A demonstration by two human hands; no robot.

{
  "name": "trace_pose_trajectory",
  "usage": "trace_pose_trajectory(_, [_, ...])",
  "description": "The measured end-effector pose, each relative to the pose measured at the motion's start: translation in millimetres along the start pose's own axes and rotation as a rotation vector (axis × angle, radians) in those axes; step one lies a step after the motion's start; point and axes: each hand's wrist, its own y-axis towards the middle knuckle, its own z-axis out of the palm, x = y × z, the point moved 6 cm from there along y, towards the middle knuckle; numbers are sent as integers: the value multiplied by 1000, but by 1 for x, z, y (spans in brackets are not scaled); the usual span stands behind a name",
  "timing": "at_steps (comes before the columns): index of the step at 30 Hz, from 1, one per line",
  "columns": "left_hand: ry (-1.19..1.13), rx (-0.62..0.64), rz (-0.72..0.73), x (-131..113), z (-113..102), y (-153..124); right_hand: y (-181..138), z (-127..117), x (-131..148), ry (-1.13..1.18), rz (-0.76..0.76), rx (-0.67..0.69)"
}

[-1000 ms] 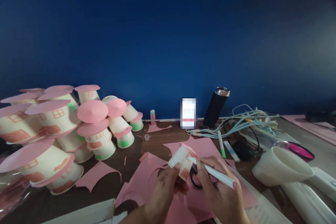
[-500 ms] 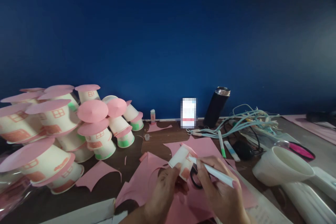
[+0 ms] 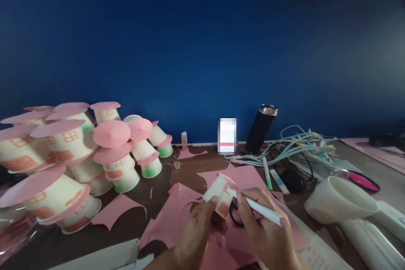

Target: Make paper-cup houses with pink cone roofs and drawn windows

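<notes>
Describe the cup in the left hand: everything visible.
The paper cup is small, white and looks like thin card. Reddish-pink shapes are drawn on its side, a window-like grid and a filled patch lower down. It is tilted, its flat end apparently up and to the left. The left hand grips it from below, above the pink paper. The tip of a white marker, held in the right hand, meets its side.
</notes>
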Motion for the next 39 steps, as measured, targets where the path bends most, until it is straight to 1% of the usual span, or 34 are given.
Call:
trace_pose_trajectory(7, [-70, 5, 7, 0, 2, 1, -1, 0, -1, -6, 7, 7])
trace_pose_trajectory(17, [-102, 18, 10, -2, 4, 1, 1, 0, -1, 13, 18, 8])
trace_pose_trajectory(21, [-94, 13, 7, -2, 4, 1, 1, -1, 2, -17, -24, 4])
trace_pose_trajectory(25, [-100, 23, 5, -1, 5, 0, 3, -1, 5, -21, -35, 4])
trace_pose_trajectory(30, [-122, 4, 3, -1, 4, 1, 3, -3, 6, -43, -56, -5])
trace_pose_trajectory(35, [-122, -24, -3, -3, 3, 2, 3, -3, 5, -27, -41, 0])
trace_pose_trajectory(39, [-152, -24, -20, -4, 4, 2, 4, -2, 3, -18, -21, 11])
